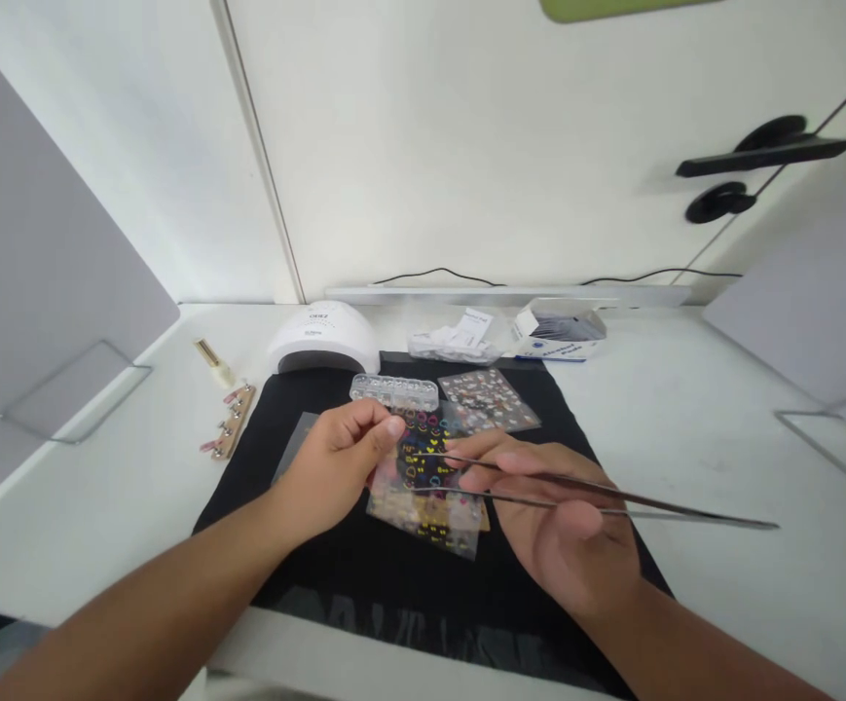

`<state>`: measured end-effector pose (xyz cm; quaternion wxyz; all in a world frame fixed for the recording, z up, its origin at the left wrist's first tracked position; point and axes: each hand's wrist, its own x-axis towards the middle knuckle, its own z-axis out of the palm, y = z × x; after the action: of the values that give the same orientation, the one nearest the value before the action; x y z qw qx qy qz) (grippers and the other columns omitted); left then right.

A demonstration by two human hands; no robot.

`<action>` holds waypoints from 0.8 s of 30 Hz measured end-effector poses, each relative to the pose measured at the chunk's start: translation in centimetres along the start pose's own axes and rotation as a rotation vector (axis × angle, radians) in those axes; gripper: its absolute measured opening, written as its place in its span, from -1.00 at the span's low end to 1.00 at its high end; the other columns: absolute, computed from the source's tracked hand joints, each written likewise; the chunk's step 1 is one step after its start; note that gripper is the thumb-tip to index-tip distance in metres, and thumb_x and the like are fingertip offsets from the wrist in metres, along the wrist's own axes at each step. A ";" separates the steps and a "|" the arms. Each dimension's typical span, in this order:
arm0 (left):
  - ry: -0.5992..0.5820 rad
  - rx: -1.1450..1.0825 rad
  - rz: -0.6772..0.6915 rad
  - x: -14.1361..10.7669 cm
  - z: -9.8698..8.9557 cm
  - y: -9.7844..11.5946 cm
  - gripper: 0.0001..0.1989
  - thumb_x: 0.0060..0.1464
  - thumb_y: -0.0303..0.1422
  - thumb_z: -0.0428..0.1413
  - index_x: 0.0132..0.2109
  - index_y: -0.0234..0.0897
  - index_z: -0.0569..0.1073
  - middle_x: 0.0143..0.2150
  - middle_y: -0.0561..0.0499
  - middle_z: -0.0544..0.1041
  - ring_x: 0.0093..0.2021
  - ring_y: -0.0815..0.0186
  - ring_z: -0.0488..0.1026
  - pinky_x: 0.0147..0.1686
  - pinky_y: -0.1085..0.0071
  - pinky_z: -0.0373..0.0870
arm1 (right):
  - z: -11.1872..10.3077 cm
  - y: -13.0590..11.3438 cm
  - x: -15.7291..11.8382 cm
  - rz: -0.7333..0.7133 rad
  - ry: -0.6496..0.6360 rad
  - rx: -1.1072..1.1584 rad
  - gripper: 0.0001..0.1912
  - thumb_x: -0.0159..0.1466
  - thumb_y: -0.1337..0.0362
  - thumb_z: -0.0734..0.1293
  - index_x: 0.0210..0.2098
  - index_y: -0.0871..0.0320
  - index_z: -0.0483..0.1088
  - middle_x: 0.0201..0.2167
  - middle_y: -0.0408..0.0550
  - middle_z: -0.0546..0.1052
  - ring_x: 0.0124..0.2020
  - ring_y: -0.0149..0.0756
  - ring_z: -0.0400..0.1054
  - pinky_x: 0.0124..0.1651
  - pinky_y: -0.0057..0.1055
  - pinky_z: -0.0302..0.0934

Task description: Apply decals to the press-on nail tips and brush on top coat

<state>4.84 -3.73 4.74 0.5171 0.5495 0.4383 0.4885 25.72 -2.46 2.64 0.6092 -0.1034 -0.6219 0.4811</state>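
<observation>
Left grip [335,467] clamped on clear multicoloured plastic sheet [423,438], right grip [558,545] at its four o'clock, closed round slim silver metal tweezers [692,506], seemingly spread

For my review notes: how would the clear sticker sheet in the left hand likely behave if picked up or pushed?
The clear sticker sheet looks thin and see-through, so it is probably light and floppy. Pinched near its left edge by the left hand, its free side may bend if the tweezers press it.
</observation>
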 end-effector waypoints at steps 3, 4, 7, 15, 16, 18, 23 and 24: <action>0.035 -0.112 0.076 -0.3 0.2 -1.0 -0.60 0.18 -0.01 0.27 -0.11 -0.22 0.40 -0.40 0.11 0.49 -0.51 0.44 0.37 -0.47 0.50 0.37 | -0.7 0.5 -0.3 0.036 0.017 0.034 -0.62 0.36 -0.07 0.37 -0.03 0.00 0.65 -0.36 0.01 0.71 -0.11 -0.05 0.62 -0.11 -0.11 0.56; 0.031 -0.156 0.120 -0.5 0.1 -1.3 -0.59 0.17 -0.07 0.31 -0.02 -0.19 0.39 -0.33 0.10 0.51 -0.48 0.44 0.40 -0.44 0.50 0.41 | -0.9 0.5 -0.4 0.050 0.011 0.039 -0.61 0.36 -0.07 0.37 -0.03 0.01 0.65 -0.36 0.01 0.71 -0.11 -0.06 0.62 -0.09 -0.11 0.56; -0.021 -0.226 0.254 -1.0 -0.1 -2.0 -0.65 0.21 -0.35 0.31 0.08 -0.10 0.42 -0.18 0.07 0.53 -0.39 0.47 0.45 -0.36 0.54 0.46 | -1.3 0.6 -0.5 0.085 0.001 0.043 -0.61 0.38 -0.08 0.35 -0.02 0.00 0.65 -0.35 -0.01 0.72 -0.11 -0.11 0.62 -0.03 -0.14 0.55; -0.048 -0.073 0.356 -1.4 -0.1 -3.3 -0.59 0.12 -0.61 0.29 0.05 -0.10 0.55 -0.19 0.03 0.51 -0.35 0.42 0.46 -0.34 0.55 0.50 | -1.1 1.0 -0.7 0.075 0.010 0.063 -0.59 0.39 -0.05 0.35 0.02 0.06 0.64 -0.30 -0.01 0.74 -0.14 -0.15 0.61 0.06 -0.19 0.51; -0.036 -0.061 0.365 -1.4 -0.1 -3.5 -0.59 0.12 -0.62 0.28 0.04 -0.09 0.56 -0.20 0.03 0.51 -0.35 0.42 0.46 -0.34 0.55 0.50 | -1.0 1.1 -0.7 0.074 0.016 0.069 -0.58 0.39 -0.05 0.35 0.02 0.06 0.64 -0.30 0.00 0.74 -0.15 -0.15 0.61 0.04 -0.17 0.51; -0.017 -0.047 0.381 -1.3 0.0 -3.6 -0.58 0.13 -0.64 0.25 0.04 -0.08 0.57 -0.22 0.04 0.52 -0.34 0.41 0.46 -0.32 0.55 0.51 | -0.9 1.2 -0.8 0.087 0.023 0.071 -0.58 0.39 -0.06 0.35 0.02 0.06 0.64 -0.30 0.00 0.74 -0.16 -0.13 0.61 0.03 -0.15 0.52; -0.022 -0.014 0.361 -1.1 0.0 -3.4 -0.60 0.12 -0.67 0.24 0.00 -0.12 0.60 -0.26 0.04 0.52 -0.36 0.41 0.46 -0.32 0.53 0.49 | -0.9 1.2 -1.1 0.132 0.041 0.055 -0.62 0.38 -0.03 0.37 0.01 0.05 0.64 -0.30 -0.02 0.74 -0.19 -0.10 0.60 -0.01 -0.10 0.53; -0.022 -0.014 0.353 -1.1 0.0 -3.3 -0.60 0.11 -0.67 0.24 0.00 -0.13 0.61 -0.27 0.05 0.52 -0.37 0.41 0.46 -0.32 0.53 0.49 | -0.9 1.1 -1.2 0.131 0.049 0.048 -0.62 0.38 -0.03 0.37 0.01 0.04 0.65 -0.31 -0.03 0.74 -0.20 -0.09 0.60 -0.02 -0.08 0.53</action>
<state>4.76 -4.56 1.34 0.4320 0.6195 0.3259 0.5686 26.23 -2.31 0.86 0.5936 -0.1413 -0.5870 0.5320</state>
